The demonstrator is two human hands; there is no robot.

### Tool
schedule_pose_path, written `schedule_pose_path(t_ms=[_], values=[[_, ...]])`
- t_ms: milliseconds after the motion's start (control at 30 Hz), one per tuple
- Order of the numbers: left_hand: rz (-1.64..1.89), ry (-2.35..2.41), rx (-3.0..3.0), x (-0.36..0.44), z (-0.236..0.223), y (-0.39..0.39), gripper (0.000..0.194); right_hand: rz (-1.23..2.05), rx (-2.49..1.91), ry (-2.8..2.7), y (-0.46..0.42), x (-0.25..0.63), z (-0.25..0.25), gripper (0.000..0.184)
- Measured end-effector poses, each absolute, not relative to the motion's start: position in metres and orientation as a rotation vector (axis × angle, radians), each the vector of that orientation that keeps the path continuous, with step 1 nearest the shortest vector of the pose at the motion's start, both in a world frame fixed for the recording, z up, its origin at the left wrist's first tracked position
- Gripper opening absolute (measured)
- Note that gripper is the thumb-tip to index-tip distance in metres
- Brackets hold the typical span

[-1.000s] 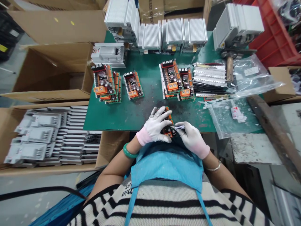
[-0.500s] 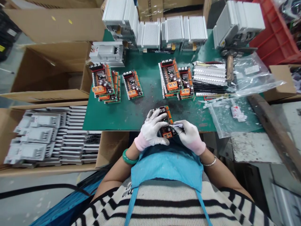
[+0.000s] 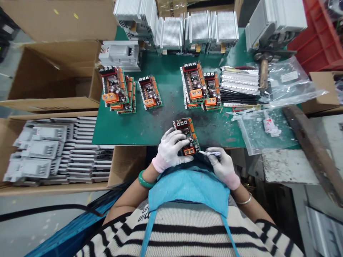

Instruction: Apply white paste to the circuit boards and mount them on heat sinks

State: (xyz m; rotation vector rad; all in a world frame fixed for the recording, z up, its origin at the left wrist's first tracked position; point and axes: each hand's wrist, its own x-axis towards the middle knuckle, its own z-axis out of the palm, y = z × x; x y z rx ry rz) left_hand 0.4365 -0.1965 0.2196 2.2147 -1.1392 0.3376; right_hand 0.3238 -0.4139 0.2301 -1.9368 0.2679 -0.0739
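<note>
Landmark: circuit board [image 3: 190, 132], near edge of green tabletop [image 3: 128, 130]. Left hand [image 3: 173, 148] clamped on its left side. Right hand [image 3: 220, 163], right of board, fingers pinched on thin white tool [image 3: 213, 154], tip by board's lower right corner. Board stacks [image 3: 114, 85] beyond it, to the left.

At least six circuit boards [image 3: 150, 92] and one hammer [image 3: 263, 74] lie on the green table [image 3: 125, 130], one red crate [image 3: 314, 46] beside it.
</note>
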Motion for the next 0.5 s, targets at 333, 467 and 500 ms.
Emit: schedule_pose_path(t_ms=[333,467,500], values=[[0.350,-1.056,2.195,0.422,0.217,-0.204,0.032,-0.208,-2.104,0.028,-0.407,0.326,0.222,0.014],[0.401,-0.998,2.165,0.424,0.224,-0.201,0.036,-0.071,-1.818,0.215,-0.407,0.329,0.231,0.023],[0.409,-0.978,2.154,0.424,0.226,-0.200,0.036,-0.059,-1.725,0.254,-0.407,0.330,0.233,0.026]])
